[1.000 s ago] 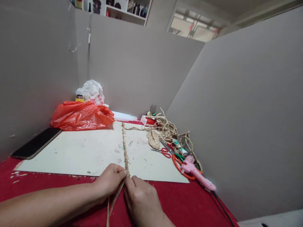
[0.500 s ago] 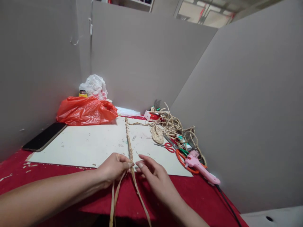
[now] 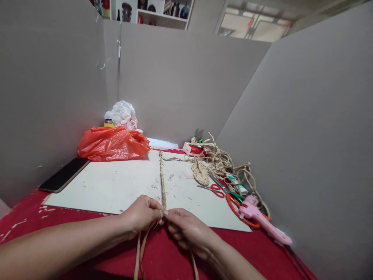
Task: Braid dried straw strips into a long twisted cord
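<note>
A narrow braid of straw-coloured fibre (image 3: 162, 182) runs down the white board toward me. At its near end, my left hand (image 3: 142, 214) pinches the braid between thumb and fingers, and two loose strands (image 3: 138, 252) hang below it. My right hand (image 3: 186, 229) is closed at the same spot, its thumb and forefinger meeting the left fingertips. Another loose strand (image 3: 194, 266) comes out beneath the right hand. The fingers hide the exact crossing of the strands.
The white board (image 3: 101, 186) lies on a red cloth (image 3: 116, 264). Rightward are coiled rope (image 3: 215, 155), red scissors (image 3: 217, 190), large orange-handled shears (image 3: 233, 206) and a pink glue gun (image 3: 262, 221). Leftward are a phone (image 3: 64, 175) and a red plastic bag (image 3: 113, 144). Grey panels (image 3: 186, 77) surround the table.
My right hand has moved left and closed on a strand beside the left fingers; before, it was open. That strand now passes under the right hand. The whole view has shifted slightly.
</note>
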The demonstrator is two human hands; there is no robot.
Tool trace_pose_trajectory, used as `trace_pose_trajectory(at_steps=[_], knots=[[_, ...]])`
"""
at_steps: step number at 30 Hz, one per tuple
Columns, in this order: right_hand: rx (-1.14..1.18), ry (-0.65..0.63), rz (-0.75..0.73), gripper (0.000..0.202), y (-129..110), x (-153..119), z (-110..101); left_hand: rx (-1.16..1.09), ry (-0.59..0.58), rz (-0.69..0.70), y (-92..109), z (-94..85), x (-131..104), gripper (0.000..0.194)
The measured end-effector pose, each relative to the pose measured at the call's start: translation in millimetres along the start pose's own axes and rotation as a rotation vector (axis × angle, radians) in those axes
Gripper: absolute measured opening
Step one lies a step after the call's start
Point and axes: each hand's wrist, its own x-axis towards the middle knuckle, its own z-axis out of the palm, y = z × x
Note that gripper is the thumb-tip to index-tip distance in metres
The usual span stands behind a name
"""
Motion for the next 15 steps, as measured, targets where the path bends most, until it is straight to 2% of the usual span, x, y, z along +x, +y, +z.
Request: trace_pose_trajectory(at_steps=[3, 7, 11, 15], knots=[[-0.008, -0.031, 0.061, 0.034, 2, 3, 0, 0.104, -0.057, 0.093, -3, -3.9, 2, 0.019], [0.122, -0.053, 0.074, 0.03, 5, 4, 4, 0.256, -0.101, 0.168, -8, -10.2, 4, 0.024], [0.18, 0.089, 0.027, 0.024, 8, 1, 15, 0.366, -0.161, 0.096, -5, -15.5, 1, 0.027], [0.166, 0.217, 0.001, 0.02, 6, 0, 24, 0.536, -0.166, 0.136, 10, -15.9, -4, 0.026]])
